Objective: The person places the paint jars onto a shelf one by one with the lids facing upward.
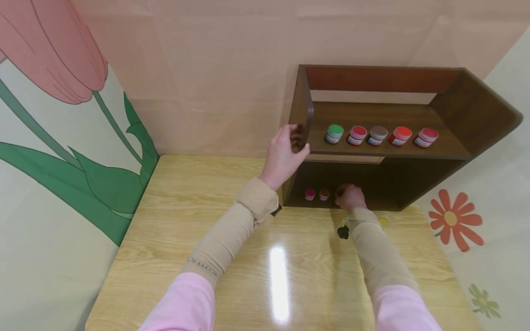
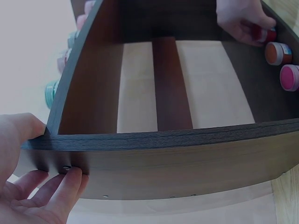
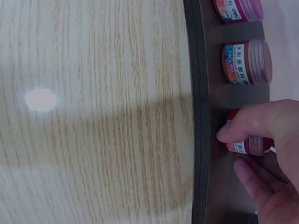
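Observation:
A dark brown two-tier shelf (image 1: 389, 156) stands on the wooden table. My left hand (image 1: 283, 154) holds its left side panel, thumb on the front edge and fingertips against the outer face in the left wrist view. Inside the lower tier, my right hand (image 1: 352, 196) pinches a red paint jar (image 3: 256, 145) between thumb and fingers, at the shelf floor. Beside that jar in a row are a brown-orange paint jar (image 3: 245, 62) and a pink paint jar (image 3: 238, 9). The head view hides the red jar behind my right hand.
Several paint jars line the upper tier, from a green-lidded jar (image 1: 334, 133) to a pink-lidded jar (image 1: 426, 137). A small yellow round thing (image 1: 383, 222) lies on the table (image 1: 198, 184) by my right sleeve. Printed cloth hangs behind and at both sides.

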Tool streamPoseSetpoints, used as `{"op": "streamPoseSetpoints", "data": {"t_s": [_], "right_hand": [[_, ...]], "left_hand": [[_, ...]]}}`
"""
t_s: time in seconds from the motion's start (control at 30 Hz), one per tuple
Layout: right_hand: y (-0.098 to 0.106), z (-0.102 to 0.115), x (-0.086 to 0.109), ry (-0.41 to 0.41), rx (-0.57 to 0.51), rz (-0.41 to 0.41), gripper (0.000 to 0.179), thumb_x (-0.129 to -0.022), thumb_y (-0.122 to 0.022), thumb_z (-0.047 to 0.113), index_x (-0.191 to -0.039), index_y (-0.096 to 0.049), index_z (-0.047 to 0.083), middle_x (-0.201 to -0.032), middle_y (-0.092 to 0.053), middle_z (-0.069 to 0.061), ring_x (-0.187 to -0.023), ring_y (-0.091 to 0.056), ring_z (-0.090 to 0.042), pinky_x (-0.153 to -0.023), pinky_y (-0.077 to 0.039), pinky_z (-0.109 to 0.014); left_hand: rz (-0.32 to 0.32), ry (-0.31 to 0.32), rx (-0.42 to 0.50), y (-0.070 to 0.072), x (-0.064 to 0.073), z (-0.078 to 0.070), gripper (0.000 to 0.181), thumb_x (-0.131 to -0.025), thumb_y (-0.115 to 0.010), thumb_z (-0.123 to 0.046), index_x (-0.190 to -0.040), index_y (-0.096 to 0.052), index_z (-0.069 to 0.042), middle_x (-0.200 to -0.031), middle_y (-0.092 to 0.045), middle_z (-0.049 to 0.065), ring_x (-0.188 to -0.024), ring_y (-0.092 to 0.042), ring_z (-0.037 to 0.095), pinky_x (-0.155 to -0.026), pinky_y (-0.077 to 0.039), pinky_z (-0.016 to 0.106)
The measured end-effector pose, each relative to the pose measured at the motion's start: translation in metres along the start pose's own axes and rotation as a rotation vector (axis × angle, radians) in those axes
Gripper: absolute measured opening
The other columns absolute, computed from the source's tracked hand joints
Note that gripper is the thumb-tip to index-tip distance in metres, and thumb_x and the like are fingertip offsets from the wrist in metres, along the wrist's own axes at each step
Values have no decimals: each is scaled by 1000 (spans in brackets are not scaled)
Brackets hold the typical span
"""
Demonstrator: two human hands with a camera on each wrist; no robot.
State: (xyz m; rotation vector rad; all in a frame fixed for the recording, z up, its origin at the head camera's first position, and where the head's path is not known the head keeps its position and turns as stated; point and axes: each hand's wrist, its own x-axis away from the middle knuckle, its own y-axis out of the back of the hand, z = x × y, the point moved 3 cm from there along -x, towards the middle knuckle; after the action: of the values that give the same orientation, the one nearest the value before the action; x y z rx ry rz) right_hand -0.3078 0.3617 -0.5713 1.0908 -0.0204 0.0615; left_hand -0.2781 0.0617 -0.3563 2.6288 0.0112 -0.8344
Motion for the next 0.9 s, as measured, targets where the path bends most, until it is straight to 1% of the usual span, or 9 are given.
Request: {"op": "streamPoseSetpoints", "data": {"t_s": [0.37,0.43,0.53,0.6,0.7,0.8,0.9], "right_hand": [[-2,-1,3,-15,-26,21,22,-77,-74,10,-97,-68,2,-91,-67,-16,-88,-61,-41,-75,-52,-54],[-1,-2,4,-11,-33,30,27,-77,-74,11,-101,-67,1,-94,-67,-18,-90,-61,-42,-77,-52,-55],[1,-5,5,-6,-37,52,41,-77,-76,14,-112,-62,-3,-102,-65,-24,-96,-60,-45,-82,-51,-57],[5,-6,6,-8,-32,67,50,-78,-77,18,-119,-59,-4,-110,-64,-27,-102,-58,-46,-88,-50,-58],[14,-4,7,-6,-47,80,59,-79,-79,23,-125,-56,-5,-116,-64,-28,-109,-56,-47,-95,-48,-58],[27,2,9,6,-80,84,63,-79,-82,26,-127,-56,-4,-116,-67,-26,-113,-56,-46,-99,-46,-58],[37,8,12,10,-107,97,69,-80,-83,31,-132,-55,-4,-117,-68,-25,-114,-57,-46,-99,-46,-59]], "left_hand": [[8,7,2,-2,1,0,45,-89,-75,-5,-127,-53,6,-122,-60,18,-105,-67,26,-87,-52,12],[8,6,2,-2,1,0,45,-89,-76,-5,-127,-53,6,-122,-60,18,-105,-67,25,-87,-52,12],[10,6,3,-2,2,-1,44,-89,-75,-5,-126,-53,6,-122,-60,18,-106,-67,25,-87,-52,12],[8,7,2,-1,1,-2,44,-89,-75,-4,-126,-54,6,-122,-60,18,-106,-67,24,-87,-53,13],[2,10,8,-1,1,-2,44,-89,-76,-4,-126,-54,6,-122,-61,18,-107,-67,24,-87,-53,13],[-4,7,11,0,0,-2,44,-89,-75,-3,-126,-54,7,-122,-61,18,-106,-68,24,-86,-53,13],[-5,7,8,1,0,-2,44,-88,-75,-3,-126,-54,7,-122,-61,18,-106,-68,24,-86,-53,13]]}}
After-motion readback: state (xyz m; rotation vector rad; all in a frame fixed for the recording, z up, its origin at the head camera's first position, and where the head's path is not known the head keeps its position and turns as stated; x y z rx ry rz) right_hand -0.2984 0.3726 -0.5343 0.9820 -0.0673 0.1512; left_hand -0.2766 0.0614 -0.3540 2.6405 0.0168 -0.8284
